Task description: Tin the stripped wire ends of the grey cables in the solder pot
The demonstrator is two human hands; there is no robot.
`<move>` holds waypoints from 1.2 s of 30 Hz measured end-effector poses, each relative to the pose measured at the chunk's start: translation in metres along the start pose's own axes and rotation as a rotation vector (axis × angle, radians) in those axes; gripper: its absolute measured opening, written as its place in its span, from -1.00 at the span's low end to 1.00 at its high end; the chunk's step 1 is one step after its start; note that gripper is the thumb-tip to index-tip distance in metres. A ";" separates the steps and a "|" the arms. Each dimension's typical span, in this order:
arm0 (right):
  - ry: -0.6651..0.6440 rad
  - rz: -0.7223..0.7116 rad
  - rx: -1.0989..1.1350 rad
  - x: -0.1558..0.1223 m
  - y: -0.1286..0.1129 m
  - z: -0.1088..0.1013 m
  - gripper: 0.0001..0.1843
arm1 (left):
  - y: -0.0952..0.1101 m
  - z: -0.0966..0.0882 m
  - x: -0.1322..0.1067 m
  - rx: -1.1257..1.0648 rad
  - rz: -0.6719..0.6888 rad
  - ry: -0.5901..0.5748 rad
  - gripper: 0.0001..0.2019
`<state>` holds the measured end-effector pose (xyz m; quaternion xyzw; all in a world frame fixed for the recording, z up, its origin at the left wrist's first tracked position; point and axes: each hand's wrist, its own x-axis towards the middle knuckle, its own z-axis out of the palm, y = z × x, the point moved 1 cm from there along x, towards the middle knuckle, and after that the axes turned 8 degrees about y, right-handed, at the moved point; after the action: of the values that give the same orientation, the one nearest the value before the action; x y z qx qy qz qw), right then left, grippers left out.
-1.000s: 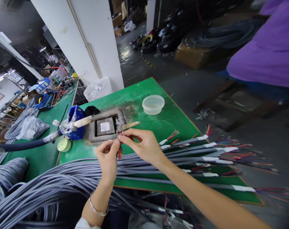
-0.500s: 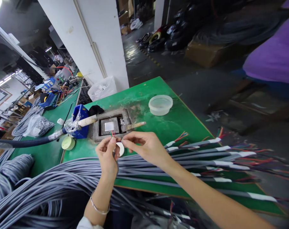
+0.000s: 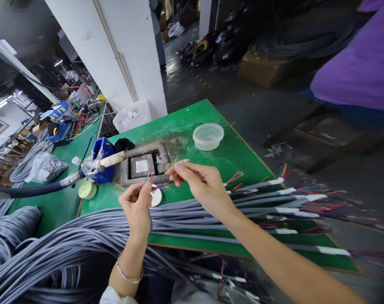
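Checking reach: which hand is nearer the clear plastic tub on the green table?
Right. The right hand is in front of the tub, toward the person; the left hand, pinching wire ends, is farther left.

green table [image 3: 185,122] | grey cables [image 3: 185,215] | plastic tub [image 3: 208,136] | blue bin [image 3: 105,147] | probable solder pot [image 3: 144,165]

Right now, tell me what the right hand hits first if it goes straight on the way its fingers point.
Most likely the coloured wire ends held by the left hand; the right hand points left at them. Depth is unclear: it might pass behind them onto the grey pot.
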<state>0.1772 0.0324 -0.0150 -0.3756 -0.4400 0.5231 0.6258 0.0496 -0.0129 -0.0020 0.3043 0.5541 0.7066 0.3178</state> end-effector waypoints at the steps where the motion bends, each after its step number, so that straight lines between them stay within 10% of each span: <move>1: -0.019 -0.005 -0.010 0.000 0.000 0.001 -0.65 | 0.000 0.000 0.000 0.011 0.002 -0.004 -0.77; 9: -0.223 -0.144 -0.173 -0.008 -0.001 0.006 -0.85 | -0.003 -0.002 -0.003 0.058 0.053 -0.063 -0.82; 36: -0.133 -0.195 -0.160 -0.008 -0.003 0.003 -0.84 | 0.004 -0.009 -0.002 0.240 0.109 -0.189 -0.80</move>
<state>0.1751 0.0243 -0.0124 -0.3445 -0.5553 0.4467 0.6111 0.0435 -0.0201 -0.0004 0.4348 0.5847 0.6199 0.2913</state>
